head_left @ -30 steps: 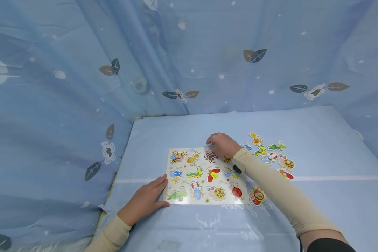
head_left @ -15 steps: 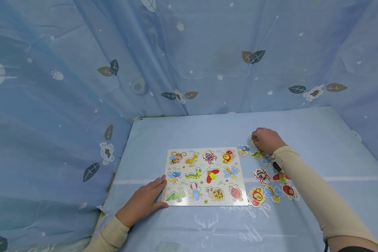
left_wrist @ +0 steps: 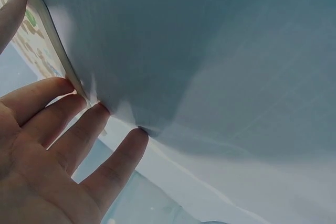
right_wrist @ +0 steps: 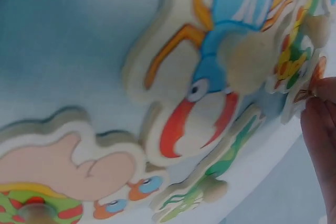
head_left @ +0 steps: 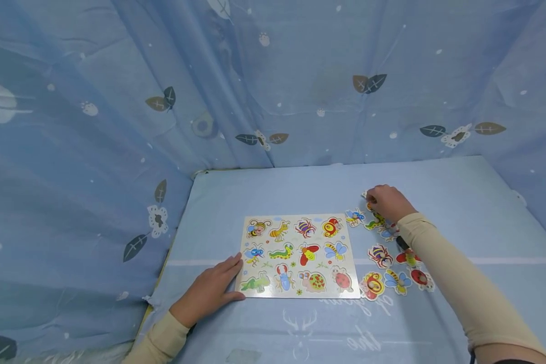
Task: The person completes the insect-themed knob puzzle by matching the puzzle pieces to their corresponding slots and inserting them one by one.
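A wooden puzzle board [head_left: 318, 290] printed with insects lies on the table; the bee piece [head_left: 257, 229] sits in its upper left corner. My left hand [head_left: 209, 288] rests at the board's left edge, fingers spread; in the left wrist view fingertips [left_wrist: 65, 85] touch the board's side. My right hand [head_left: 389, 202] is over the far end of the loose pieces at the board's right. In the right wrist view its thumb and finger pinch an orange ant puzzle piece [right_wrist: 319, 69], mostly cut off by the frame edge.
Near the right hand lie a beetle piece [right_wrist: 210, 61], a snail piece [right_wrist: 63, 166] and a grasshopper piece [right_wrist: 226, 161], all knobbed. Closer to me are a spider piece [head_left: 380, 256], a dragonfly piece [head_left: 397, 281] and a ladybug piece [head_left: 420, 278]. A blue curtain [head_left: 318, 126] hangs behind the table.
My right hand has moved from above the board's far edge rightward to the loose pieces, and now pinches the ant piece. The left hand has stayed at the board's edge.
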### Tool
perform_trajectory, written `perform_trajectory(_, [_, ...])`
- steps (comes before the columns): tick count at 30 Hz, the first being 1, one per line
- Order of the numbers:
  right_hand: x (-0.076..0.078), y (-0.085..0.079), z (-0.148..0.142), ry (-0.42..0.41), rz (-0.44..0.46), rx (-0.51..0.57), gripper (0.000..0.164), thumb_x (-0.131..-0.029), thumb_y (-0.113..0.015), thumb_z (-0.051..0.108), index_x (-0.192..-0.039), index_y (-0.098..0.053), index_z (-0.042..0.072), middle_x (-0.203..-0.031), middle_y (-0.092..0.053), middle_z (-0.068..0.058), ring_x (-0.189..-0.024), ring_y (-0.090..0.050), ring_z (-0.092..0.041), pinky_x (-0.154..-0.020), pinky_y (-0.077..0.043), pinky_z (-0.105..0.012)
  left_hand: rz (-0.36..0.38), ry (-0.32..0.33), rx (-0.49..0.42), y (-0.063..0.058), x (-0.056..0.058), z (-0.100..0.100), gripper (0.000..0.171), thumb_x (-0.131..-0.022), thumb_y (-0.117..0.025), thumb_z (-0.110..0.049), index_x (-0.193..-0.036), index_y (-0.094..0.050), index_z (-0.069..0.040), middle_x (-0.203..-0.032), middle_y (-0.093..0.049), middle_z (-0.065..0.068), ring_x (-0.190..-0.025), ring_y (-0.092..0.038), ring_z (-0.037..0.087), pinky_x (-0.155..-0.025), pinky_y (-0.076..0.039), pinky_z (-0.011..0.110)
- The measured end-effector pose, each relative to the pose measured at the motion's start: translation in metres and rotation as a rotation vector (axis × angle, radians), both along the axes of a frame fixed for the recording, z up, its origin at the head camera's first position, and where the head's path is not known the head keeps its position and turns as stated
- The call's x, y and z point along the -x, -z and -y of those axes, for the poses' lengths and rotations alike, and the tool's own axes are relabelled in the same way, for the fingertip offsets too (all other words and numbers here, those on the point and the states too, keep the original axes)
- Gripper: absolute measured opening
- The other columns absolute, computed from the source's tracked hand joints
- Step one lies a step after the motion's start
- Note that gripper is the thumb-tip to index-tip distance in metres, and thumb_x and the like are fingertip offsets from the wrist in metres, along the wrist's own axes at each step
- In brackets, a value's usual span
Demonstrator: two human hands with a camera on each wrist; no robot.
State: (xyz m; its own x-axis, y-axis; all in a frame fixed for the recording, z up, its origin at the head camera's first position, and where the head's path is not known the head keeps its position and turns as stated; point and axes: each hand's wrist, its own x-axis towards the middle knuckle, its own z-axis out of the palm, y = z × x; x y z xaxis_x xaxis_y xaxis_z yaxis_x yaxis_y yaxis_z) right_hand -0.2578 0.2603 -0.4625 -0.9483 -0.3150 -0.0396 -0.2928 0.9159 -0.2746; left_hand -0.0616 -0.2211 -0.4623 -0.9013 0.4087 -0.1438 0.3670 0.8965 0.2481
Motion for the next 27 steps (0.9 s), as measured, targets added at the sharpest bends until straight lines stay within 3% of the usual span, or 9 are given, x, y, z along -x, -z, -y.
perform_trajectory(7, [-0.007,-0.006,0.031,-0.038,-0.080,0.072,0.016,-0.096,-0.074,0.012,-0.108,-0.080,0.003,-0.105,-0.078,-0.014,-0.092,-0.072,-0.027,-0.087,-0.061,-0.048,-0.016,0.009,-0.008,-0.003,0.000,0.000,0.086,-0.083,-0.084,-0.045,-0.150,-0.053,-0.002,-0.161,-0.047,0.012,-0.144,-0.051,0.034,-0.107,-0.052,0.055])
perform_trajectory(14, [-0.022,-0.008,0.102,-0.200,-0.121,0.156,0.009,-0.095,-0.077,0.015,-0.100,-0.083,0.010,-0.096,-0.079,-0.004,-0.083,-0.071,-0.017,-0.078,-0.061,-0.037,0.001,-0.005,-0.005,-0.001,0.001,0.001,0.087,-0.082,-0.084,-0.045,-0.151,-0.053,-0.003,-0.162,-0.046,0.010,-0.145,-0.051,0.033,-0.108,-0.051,0.056])
perform_trajectory(21, [-0.032,-0.004,0.177,-0.368,-0.099,0.145,0.011,-0.098,-0.074,0.019,-0.092,-0.083,0.016,-0.089,-0.078,0.003,-0.072,-0.062,-0.006,-0.070,-0.056,-0.027,0.009,0.002,-0.012,0.001,0.000,0.002,0.087,-0.083,-0.084,-0.044,-0.151,-0.051,-0.002,-0.162,-0.046,0.012,-0.145,-0.050,0.034,-0.108,-0.051,0.055])
perform_trajectory(27, [-0.039,0.002,0.209,-0.442,-0.119,0.127,0.014,-0.098,-0.073,0.019,-0.087,-0.082,0.016,-0.085,-0.077,0.003,-0.072,-0.062,-0.008,-0.070,-0.055,-0.027,0.001,0.013,-0.012,-0.002,-0.001,0.000,0.086,-0.084,-0.083,-0.044,-0.151,-0.051,-0.002,-0.162,-0.046,0.012,-0.145,-0.050,0.034,-0.108,-0.051,0.054])
